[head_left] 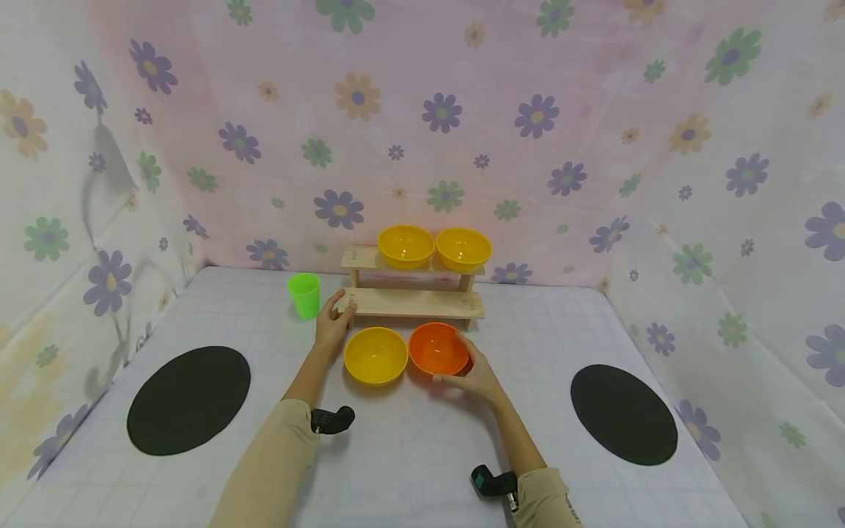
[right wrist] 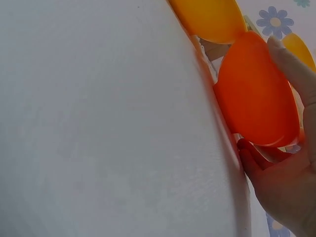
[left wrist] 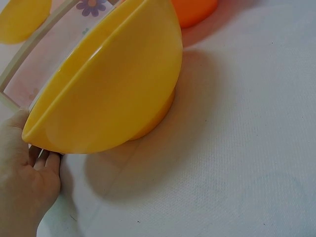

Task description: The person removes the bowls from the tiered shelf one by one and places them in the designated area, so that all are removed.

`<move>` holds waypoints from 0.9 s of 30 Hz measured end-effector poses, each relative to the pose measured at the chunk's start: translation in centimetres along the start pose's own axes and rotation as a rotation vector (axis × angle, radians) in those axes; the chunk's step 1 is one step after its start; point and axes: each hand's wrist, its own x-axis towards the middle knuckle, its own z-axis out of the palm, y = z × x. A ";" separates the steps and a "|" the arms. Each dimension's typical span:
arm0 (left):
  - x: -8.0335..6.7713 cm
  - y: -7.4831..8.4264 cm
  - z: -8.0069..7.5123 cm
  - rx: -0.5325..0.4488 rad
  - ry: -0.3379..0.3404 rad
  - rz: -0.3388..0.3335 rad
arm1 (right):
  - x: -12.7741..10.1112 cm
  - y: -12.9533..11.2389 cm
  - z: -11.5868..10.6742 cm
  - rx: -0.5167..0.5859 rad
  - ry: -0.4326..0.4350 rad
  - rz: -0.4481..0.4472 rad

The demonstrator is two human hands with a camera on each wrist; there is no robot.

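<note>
My right hand (head_left: 472, 375) grips an orange bowl (head_left: 438, 348) that stands on the table, thumb at its near rim and fingers round its right side. The right wrist view shows the orange bowl (right wrist: 254, 94) between a finger (right wrist: 296, 69) and the palm of the right hand (right wrist: 286, 197). A yellow bowl (head_left: 375, 355) stands just left of it, touching or nearly so. My left hand (head_left: 333, 320) holds the left end of the lower shelf of a wooden rack (head_left: 412, 302). In the left wrist view the yellow bowl (left wrist: 113, 89) fills the frame above my left hand (left wrist: 24, 182).
Two more yellow bowls (head_left: 405, 246) (head_left: 463, 248) sit on the rack's upper shelf. A green cup (head_left: 304, 295) stands left of the rack. Black ovals (head_left: 188, 400) (head_left: 623, 414) mark the white tabletop on either side. Flowered cloth walls close in the back and sides.
</note>
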 end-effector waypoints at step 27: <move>0.1 0.1 -0.1 -0.008 -0.005 -0.004 | 6.2 -8.3 -4.9 -0.041 0.305 -0.192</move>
